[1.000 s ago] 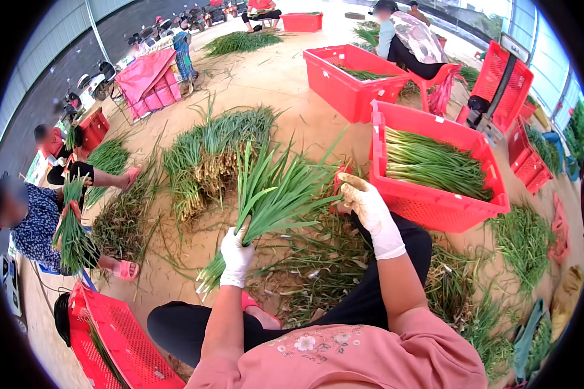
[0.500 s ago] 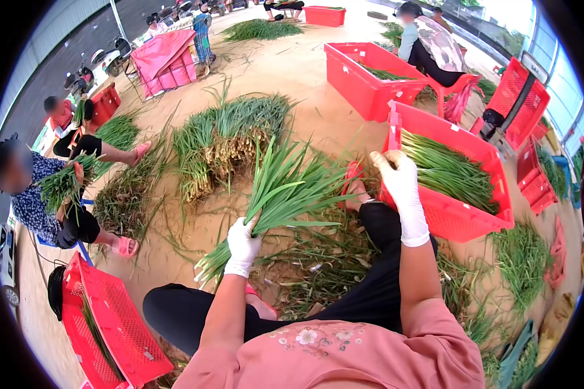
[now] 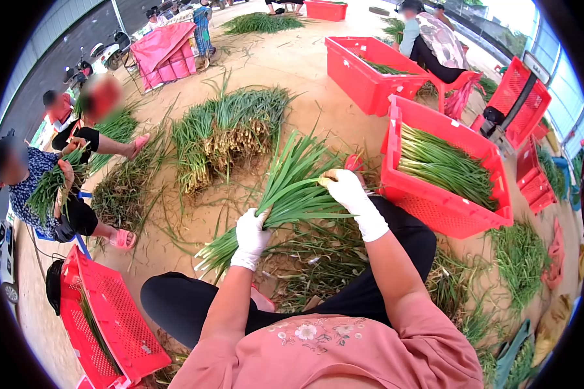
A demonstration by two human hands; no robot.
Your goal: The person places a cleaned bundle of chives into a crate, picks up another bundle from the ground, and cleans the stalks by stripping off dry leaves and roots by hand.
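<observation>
My left hand, in a white glove, is closed round a bunch of green chives. The pale stem ends point down to the left and the flat leaves fan out up to the right. At the leaf tips, my right hand, also gloved in white, has its fingers pinched on a yellowish leaf end. Loose leaves and trimmings lie on the ground beneath the bunch, between my legs.
A red crate with chives laid in it stands right of my knee. Ahead lies a heap of unsorted chives with brown roots. Another red crate is at lower left. A person sits at left holding greens.
My right hand has moved left and down from beside the crate to the leaf tips. My left hand has shifted slightly up and right with the bunch.
</observation>
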